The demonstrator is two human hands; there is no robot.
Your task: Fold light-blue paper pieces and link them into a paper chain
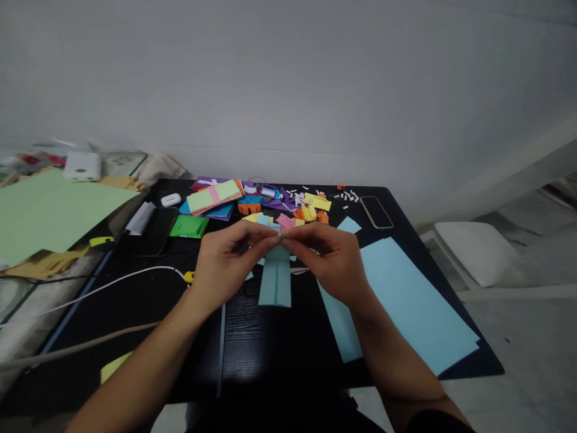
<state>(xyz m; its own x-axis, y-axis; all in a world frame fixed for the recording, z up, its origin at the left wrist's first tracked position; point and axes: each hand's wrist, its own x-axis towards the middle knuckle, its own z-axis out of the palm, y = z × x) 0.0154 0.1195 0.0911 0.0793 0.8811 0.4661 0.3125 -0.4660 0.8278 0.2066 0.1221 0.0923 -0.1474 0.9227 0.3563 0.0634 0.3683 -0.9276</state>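
Left hand (225,258) and right hand (334,257), equally near, pinch closed on a folded light-blue paper strip (282,278), whose long axis runs from their grip toward my viewpoint.

A person's left hand (223,258) and right hand (336,258) are bare, with slim fingers, and the forearms (169,346) below them are uncovered too, broadening toward the near edge. On the right, at the near edge, a plain black sleeve (439,422) covers the arm from about the elbow, just past a crease in the skin. In the near middle is dark, almost black clothing (270,415), its details lost in shadow, with a small dark piece (353,402) jutting from its right side.
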